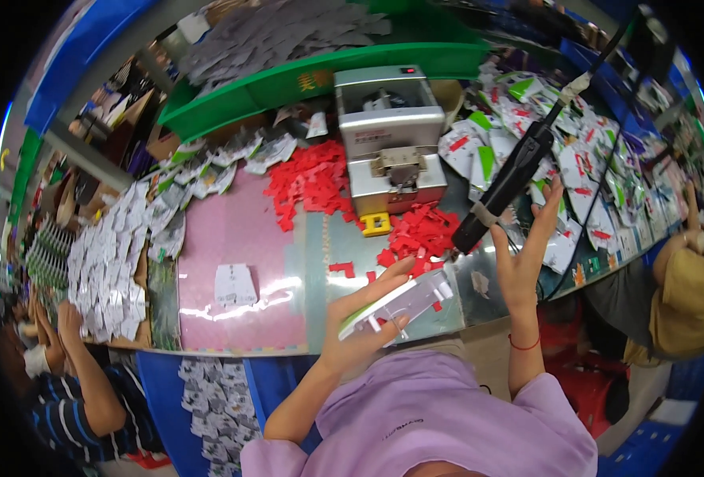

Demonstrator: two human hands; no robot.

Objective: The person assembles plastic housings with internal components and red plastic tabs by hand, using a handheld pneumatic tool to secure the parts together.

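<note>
My left hand point(368, 312) is closed around a clear plastic blister pack point(417, 302) with a white and green edge, tilted over the table's front edge. My right hand point(529, 256) is raised with its fingers spread and nothing in it. Just left of its fingers hangs a black rod-shaped tool point(511, 171) on a cable, its kind unclear. Beyond my left hand lies a pile of small red pieces point(422, 232). A silver tabletop machine point(390, 131) with a yellow part point(376, 224) at its front stands behind them.
A white card point(235, 285) lies on the pink mat point(209, 230). Packed blister cards point(598, 171) heap up at the right; white packs point(113, 270) lie in rows at the left. A green bin point(304, 79) stands behind. Other people point(89, 397) sit at both sides.
</note>
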